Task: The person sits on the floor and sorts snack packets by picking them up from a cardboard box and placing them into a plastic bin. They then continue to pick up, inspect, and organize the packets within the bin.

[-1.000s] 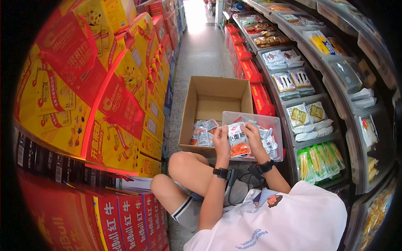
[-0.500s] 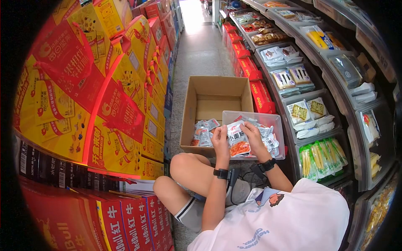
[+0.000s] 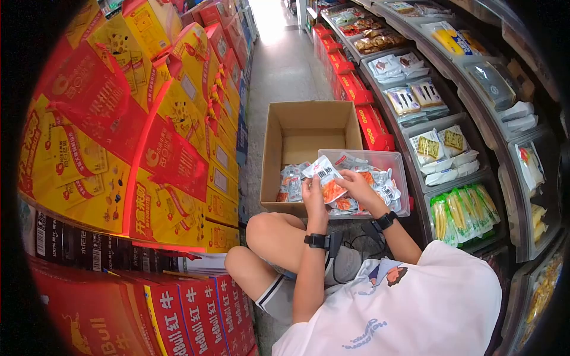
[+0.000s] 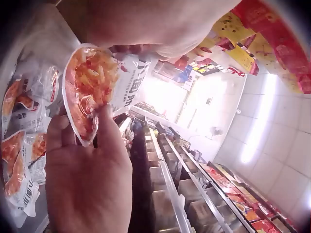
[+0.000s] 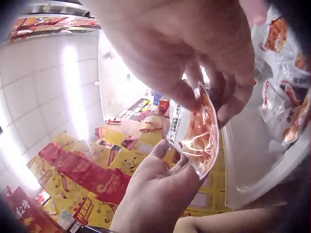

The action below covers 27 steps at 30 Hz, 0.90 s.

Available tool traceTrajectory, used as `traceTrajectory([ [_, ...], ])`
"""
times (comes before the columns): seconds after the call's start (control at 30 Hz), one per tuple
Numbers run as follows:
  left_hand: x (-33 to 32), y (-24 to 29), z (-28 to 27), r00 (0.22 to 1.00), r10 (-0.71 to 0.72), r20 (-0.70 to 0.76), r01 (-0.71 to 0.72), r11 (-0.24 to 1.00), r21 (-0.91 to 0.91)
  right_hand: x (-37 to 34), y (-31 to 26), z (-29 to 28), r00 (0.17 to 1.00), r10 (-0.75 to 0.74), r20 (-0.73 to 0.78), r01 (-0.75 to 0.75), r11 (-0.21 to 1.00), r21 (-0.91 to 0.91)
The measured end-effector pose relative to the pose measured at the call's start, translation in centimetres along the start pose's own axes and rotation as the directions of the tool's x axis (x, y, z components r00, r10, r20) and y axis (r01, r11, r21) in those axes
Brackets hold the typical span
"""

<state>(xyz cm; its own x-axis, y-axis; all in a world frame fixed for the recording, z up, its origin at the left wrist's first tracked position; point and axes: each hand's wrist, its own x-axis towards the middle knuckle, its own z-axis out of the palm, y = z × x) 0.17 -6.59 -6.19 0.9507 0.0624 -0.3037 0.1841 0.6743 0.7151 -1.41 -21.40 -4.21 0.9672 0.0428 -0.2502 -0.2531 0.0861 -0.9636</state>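
A white snack packet (image 3: pixel 326 180) with a clear window showing orange-red food is held in front of the person, over the near side of a clear plastic bin (image 3: pixel 405 178). The left hand (image 3: pixel 314 198) grips its left edge; the right hand (image 3: pixel 358 188) pinches its lower right side. In the head view the packet leans, its top toward the left. The right wrist view shows the packet (image 5: pixel 200 136) between the fingers of both hands. Similar packets (image 3: pixel 386 188) fill the bin beneath, and more packets (image 3: pixel 291 181) lie in the cardboard box (image 3: pixel 312 124) behind it.
Stacked yellow and red gift boxes (image 3: pixel 172 154) line the left side, above red drink cartons (image 3: pixel 196 314). On the right, shelves hold trays of packaged bread (image 3: pixel 439 148) and green-wrapped snacks (image 3: pixel 463 213). Red boxes (image 3: pixel 373 127) stand along the shelf foot. The aisle floor (image 3: pixel 285 71) runs ahead.
The packet has turned from nearly upright to tilted, its top swinging left and its face angling. The right hand's grip has shifted down the packet's right side. The head view has shifted slightly.
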Motion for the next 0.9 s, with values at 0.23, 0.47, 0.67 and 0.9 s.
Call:
traceTrajectory([
  [0.23,-0.4,1.4,0.0,0.982,0.148,-0.118,-0.146,0.989,0.023,1.0,-2.8,1.5,0.986,-0.143,0.084,0.141,0.990,0.030],
  [0.47,0.4,0.4,-0.9,0.997,0.061,-0.046,-0.056,0.993,0.102,1.1,-2.3,-2.1,0.987,-0.158,-0.005,0.158,0.987,-0.024],
  [0.67,0.3,-3.4,-0.1,0.937,-0.096,0.337,-0.095,0.855,0.510,0.3,2.0,-9.2,0.988,-0.152,0.003,0.129,0.832,-0.540],
  [0.9,0.5,-8.8,0.2,0.843,-0.300,0.447,-0.297,0.434,0.850,-3.0,1.0,-11.1,0.999,-0.048,-0.022,0.008,0.545,-0.838],
])
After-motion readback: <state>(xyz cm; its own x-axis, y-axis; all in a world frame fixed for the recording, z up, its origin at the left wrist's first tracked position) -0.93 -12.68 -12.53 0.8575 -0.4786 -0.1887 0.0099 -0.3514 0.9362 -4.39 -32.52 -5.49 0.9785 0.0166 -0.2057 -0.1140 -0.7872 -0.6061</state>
